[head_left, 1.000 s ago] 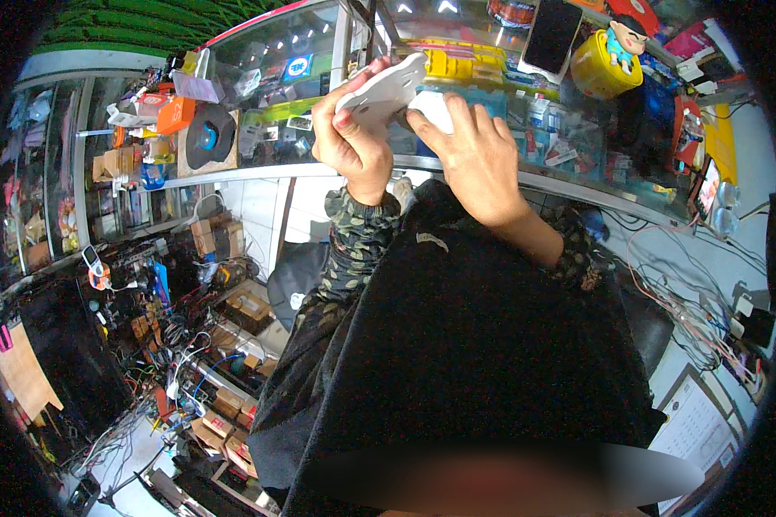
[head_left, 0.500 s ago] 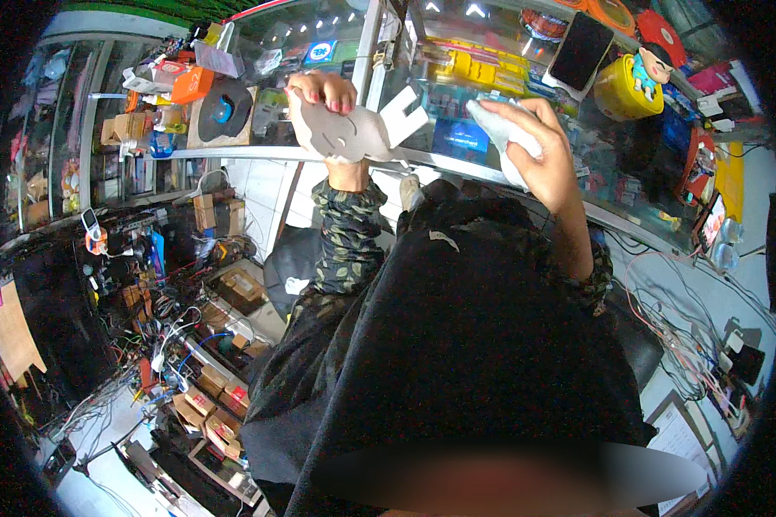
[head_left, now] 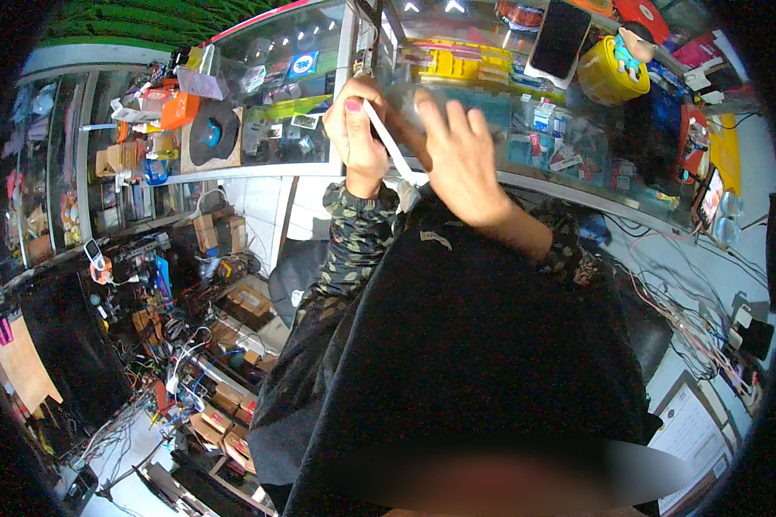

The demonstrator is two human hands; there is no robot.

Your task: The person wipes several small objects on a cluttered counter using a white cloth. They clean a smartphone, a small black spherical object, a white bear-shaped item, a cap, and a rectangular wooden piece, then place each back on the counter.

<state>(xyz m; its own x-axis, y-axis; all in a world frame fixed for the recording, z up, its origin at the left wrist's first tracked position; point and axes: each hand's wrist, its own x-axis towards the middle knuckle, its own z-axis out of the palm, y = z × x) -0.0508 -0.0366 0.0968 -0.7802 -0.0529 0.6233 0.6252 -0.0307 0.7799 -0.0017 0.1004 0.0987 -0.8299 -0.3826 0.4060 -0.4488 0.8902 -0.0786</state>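
Glass display counter [head_left: 276,169] ran across the top of the view, full of small packs, w/ metal edging nearest me. Below it my dark top [head_left: 474,345] filled the lower middle. Camo sleeves [head_left: 353,237] led up to both hands at the counter's near edge.

R hand [head_left: 470,159]: back toward me, fingers bent & a bit spread, tips blurred, reaching in from the right side. Half a sec earlier it was well apart from the L, w/ a pale wad in it; now it was up close, & I couldn't make out whether it had hold of anything.

On the counter, upper right: yellow tub [head_left: 608,76] w/ a small figurine by its rim, & just left of it a dark-screened phone [head_left: 560,41] lying flat.

L hand [head_left: 359,142]: fingers curled tight, thumb up top, pinching a flat white piece [head_left: 390,142] by its upper end. The piece hung aslant btwn my hands, lower end toward my top. Its broad face had been turned to view; now only the thin edge showed. For the work, prob. meant the R hand was back at the piece, but contact was unclear, & the faces couldn't be checked from above.
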